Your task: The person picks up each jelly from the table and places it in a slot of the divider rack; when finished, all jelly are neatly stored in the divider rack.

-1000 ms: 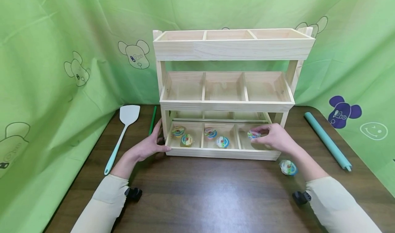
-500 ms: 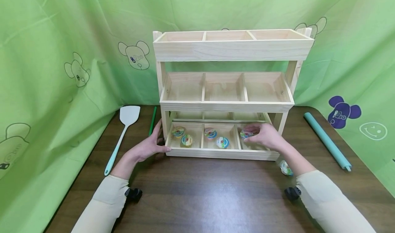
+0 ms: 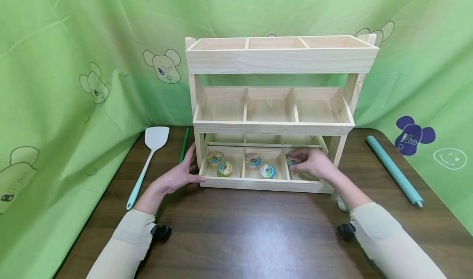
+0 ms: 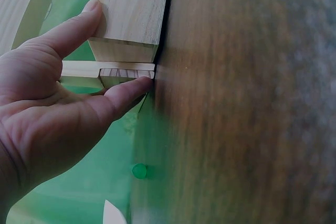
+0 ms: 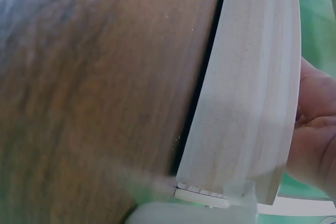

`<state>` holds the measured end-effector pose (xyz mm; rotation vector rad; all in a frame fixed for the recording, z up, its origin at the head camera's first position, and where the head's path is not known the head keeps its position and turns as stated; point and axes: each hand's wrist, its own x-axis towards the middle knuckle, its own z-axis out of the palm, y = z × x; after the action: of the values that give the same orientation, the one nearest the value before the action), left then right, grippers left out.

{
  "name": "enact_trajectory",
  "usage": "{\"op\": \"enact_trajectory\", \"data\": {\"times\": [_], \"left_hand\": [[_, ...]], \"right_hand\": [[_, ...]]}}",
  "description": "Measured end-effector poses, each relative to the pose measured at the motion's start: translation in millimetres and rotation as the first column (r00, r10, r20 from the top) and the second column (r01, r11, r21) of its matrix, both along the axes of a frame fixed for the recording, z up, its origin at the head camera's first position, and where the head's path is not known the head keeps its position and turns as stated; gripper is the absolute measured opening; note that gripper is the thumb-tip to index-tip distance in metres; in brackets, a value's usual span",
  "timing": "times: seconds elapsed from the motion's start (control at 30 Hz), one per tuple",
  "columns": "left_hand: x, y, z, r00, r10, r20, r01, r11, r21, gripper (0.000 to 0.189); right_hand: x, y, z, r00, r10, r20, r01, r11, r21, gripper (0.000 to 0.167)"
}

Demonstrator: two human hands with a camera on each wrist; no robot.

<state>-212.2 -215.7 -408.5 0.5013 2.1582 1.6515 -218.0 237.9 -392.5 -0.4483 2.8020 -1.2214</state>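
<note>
A three-tier wooden rack (image 3: 274, 127) stands on the table, each tier split into three compartments. My right hand (image 3: 314, 164) pinches a small jelly cup (image 3: 293, 161) in the bottom tier's right compartment. That cup sits near the left divider, partly covered by my fingers. In the right wrist view the tier's front board hides the fingertips of the right hand (image 5: 317, 121). My left hand (image 3: 179, 176) rests against the rack's lower left corner, thumb on the front board and extended fingers along the side. Two jelly cups (image 3: 224, 169) lie in the left compartment and two more (image 3: 267, 171) in the middle one.
Another jelly cup (image 3: 341, 204) lies on the table, mostly hidden by the right forearm. A white spatula (image 3: 149, 160) and a green stick (image 3: 184, 144) lie at left. To the right is a teal rolling pin (image 3: 393, 170). Green cloth (image 3: 111, 32) hangs behind.
My right hand has moved left with the jelly cup, toward the divider of the right compartment. The right forearm now covers most of the cup on the table. My left hand has stayed put.
</note>
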Motion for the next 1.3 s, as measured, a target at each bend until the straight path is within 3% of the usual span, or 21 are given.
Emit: {"op": "enact_trajectory", "data": {"times": [0.33,0.67,1.03,1.3], "left_hand": [[0.2,1.0,0.2,1.0,0.002,0.006,-0.002,1.0,-0.001,0.127],[0.4,1.5,2.0,1.0,0.006,0.007,-0.006,1.0,-0.008,0.126],[-0.3,0.6,1.5,1.0,0.012,-0.007,-0.012,1.0,-0.011,0.126],[-0.8,0.3,-0.2,1.0,0.005,-0.014,-0.005,1.0,-0.018,0.126]], "right_hand": [[-2.4,-1,-6.6,0.999,-0.043,-0.005,0.043,0.999,0.017,0.049],[11.6,12,5.5,0.993,-0.111,-0.044,0.114,0.991,0.075,0.06],[48.4,33,30.1,0.987,-0.099,-0.124,0.108,0.991,0.073,0.045],[75.3,59,35.3,0.972,-0.142,-0.188,0.157,0.985,0.066,0.04]]}}
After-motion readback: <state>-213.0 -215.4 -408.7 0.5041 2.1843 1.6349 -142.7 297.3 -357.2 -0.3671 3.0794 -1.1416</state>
